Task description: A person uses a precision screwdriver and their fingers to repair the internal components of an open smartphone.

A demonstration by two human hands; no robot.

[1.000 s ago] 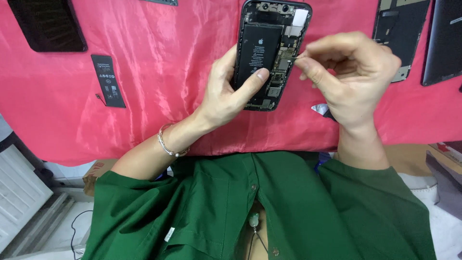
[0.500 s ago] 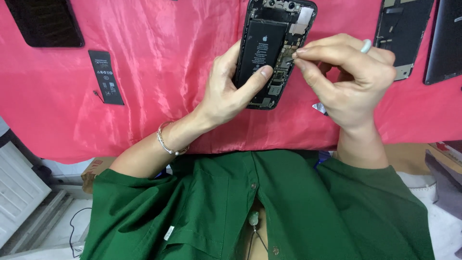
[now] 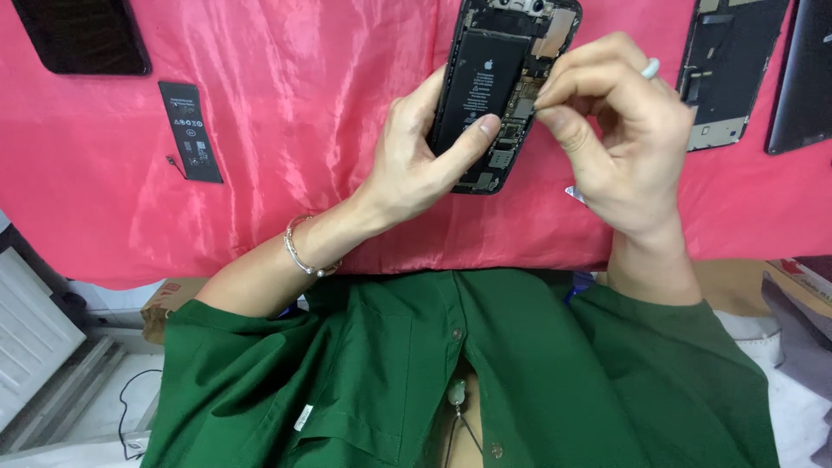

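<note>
A loose black flat battery [image 3: 190, 130] lies toward the pink-clothed counter's [image 3: 303, 104] left edge. The left hand [image 3: 416, 165] grips the opened black phone [image 3: 498, 87]; the right hand [image 3: 607, 130] pinches at its circuitry.

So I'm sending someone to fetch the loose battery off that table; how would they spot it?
Start at the pink cloth covering the table and go to its left part, away from both hands. Just right of and below the dark screen panel lies the loose battery: a slim black rectangle, on its own, with a small cable at its lower edge, not inside any phone.
</note>
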